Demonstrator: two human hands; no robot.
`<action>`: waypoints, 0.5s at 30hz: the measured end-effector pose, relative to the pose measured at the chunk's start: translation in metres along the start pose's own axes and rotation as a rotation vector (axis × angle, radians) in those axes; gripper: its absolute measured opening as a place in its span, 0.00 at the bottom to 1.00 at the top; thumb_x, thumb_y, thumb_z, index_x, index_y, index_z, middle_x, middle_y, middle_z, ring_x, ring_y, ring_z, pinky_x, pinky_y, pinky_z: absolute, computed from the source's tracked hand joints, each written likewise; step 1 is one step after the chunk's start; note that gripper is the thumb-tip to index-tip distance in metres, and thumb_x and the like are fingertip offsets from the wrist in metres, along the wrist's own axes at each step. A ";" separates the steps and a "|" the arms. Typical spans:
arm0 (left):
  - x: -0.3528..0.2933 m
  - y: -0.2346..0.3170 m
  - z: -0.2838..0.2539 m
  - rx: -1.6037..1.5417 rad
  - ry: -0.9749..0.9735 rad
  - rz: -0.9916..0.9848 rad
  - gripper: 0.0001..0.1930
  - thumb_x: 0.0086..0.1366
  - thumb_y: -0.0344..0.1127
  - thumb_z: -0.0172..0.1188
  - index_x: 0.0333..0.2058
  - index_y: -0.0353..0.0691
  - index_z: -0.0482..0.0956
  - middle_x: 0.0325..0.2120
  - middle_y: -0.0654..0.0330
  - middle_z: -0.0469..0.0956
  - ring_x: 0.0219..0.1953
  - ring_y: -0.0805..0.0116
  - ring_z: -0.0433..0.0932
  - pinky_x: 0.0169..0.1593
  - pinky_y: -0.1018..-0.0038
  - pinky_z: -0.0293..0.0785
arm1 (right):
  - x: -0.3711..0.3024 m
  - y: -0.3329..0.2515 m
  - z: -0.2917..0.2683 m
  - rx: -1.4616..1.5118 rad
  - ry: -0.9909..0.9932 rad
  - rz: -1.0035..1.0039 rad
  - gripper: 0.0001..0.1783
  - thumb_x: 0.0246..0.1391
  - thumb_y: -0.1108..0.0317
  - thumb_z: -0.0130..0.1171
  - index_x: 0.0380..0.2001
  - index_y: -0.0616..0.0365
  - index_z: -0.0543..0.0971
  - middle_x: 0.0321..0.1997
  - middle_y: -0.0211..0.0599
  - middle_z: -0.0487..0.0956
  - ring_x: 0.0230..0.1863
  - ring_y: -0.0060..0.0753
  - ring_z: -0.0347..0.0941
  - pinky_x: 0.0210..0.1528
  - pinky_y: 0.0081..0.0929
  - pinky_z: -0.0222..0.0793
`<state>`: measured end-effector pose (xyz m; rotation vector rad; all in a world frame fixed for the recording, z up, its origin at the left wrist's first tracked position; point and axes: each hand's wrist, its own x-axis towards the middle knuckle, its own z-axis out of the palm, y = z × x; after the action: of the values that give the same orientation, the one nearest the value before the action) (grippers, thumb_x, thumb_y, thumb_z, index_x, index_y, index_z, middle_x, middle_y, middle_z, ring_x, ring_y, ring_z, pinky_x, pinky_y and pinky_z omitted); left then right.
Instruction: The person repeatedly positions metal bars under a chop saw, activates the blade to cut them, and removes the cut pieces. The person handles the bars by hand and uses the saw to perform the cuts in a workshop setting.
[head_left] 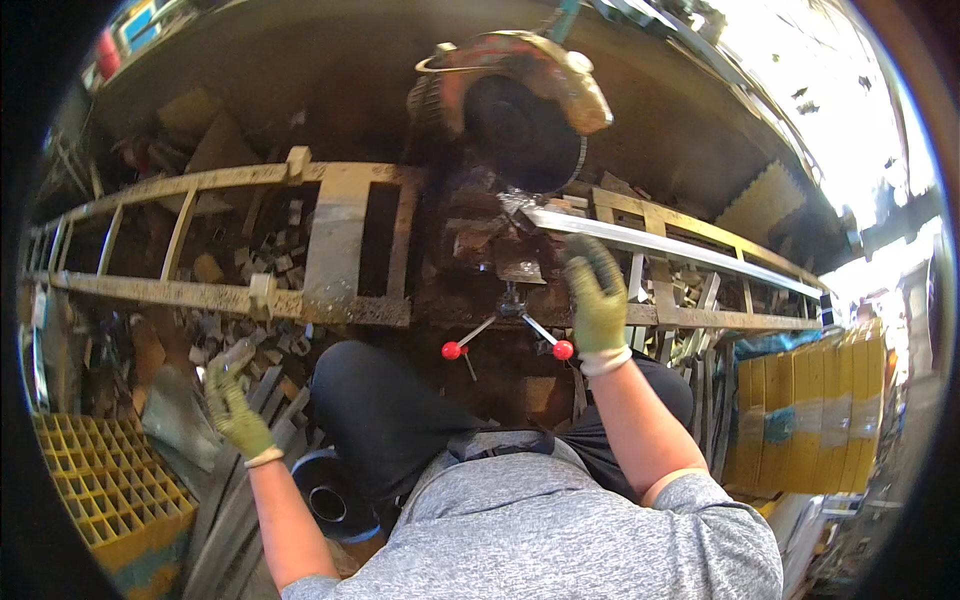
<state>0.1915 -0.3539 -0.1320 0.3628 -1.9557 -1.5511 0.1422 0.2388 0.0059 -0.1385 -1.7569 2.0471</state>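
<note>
My left hand (238, 412), in a yellow-green glove, is raised at the left. At its fingertips is a short, pale metal piece (238, 354), somewhat blurred. My right hand (600, 305), gloved the same way, has its fingers stretched out just below a long silvery metal bar (670, 240). The bar's left end lies under a cut-off saw with a large dark disc (525, 135) and a worn reddish guard (565, 78). Between my knees stands a clamp handle with two red balls (452, 350), one on each arm.
A yellowish metal frame like a ladder (150, 288) runs left; a similar frame (730, 318) runs right under the bar. Small metal offcuts (280, 265) litter the ground. A yellow grid crate (110, 470) stands left, stacked yellow panels (810, 410) right, long metal strips (235, 500) beside my leg.
</note>
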 end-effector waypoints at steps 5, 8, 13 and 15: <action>-0.011 0.182 0.204 -0.228 -0.656 0.422 0.19 0.83 0.19 0.67 0.68 0.31 0.88 0.68 0.47 0.90 0.70 0.56 0.89 0.74 0.60 0.85 | 0.072 0.062 -0.151 0.280 0.583 0.428 0.35 0.82 0.58 0.73 0.84 0.51 0.76 0.85 0.43 0.81 0.76 0.47 0.85 0.69 0.41 0.84; -0.038 0.246 0.304 0.012 -0.952 0.764 0.22 0.77 0.29 0.74 0.67 0.32 0.88 0.68 0.40 0.89 0.69 0.40 0.89 0.74 0.51 0.84 | 0.088 0.102 -0.206 0.409 0.618 0.518 0.43 0.79 0.48 0.75 0.86 0.53 0.73 0.90 0.45 0.75 0.87 0.53 0.74 0.79 0.49 0.75; -0.124 0.271 0.484 0.122 -1.194 1.022 0.30 0.74 0.40 0.77 0.70 0.37 0.85 0.73 0.43 0.83 0.78 0.40 0.79 0.81 0.48 0.77 | 0.127 0.134 -0.238 0.562 0.579 0.503 0.44 0.76 0.42 0.76 0.84 0.50 0.75 0.88 0.42 0.74 0.85 0.54 0.72 0.82 0.52 0.70; -0.151 0.266 0.550 0.388 -1.202 1.061 0.35 0.74 0.48 0.76 0.72 0.35 0.82 0.76 0.42 0.80 0.81 0.37 0.74 0.84 0.47 0.71 | 0.139 0.134 -0.242 0.596 0.628 0.507 0.41 0.73 0.39 0.77 0.77 0.49 0.78 0.81 0.41 0.77 0.75 0.53 0.76 0.75 0.52 0.73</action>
<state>0.0141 0.2336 0.0061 -1.5605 -2.5055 -0.6018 0.0669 0.5012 -0.1407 -0.9928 -0.7407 2.4035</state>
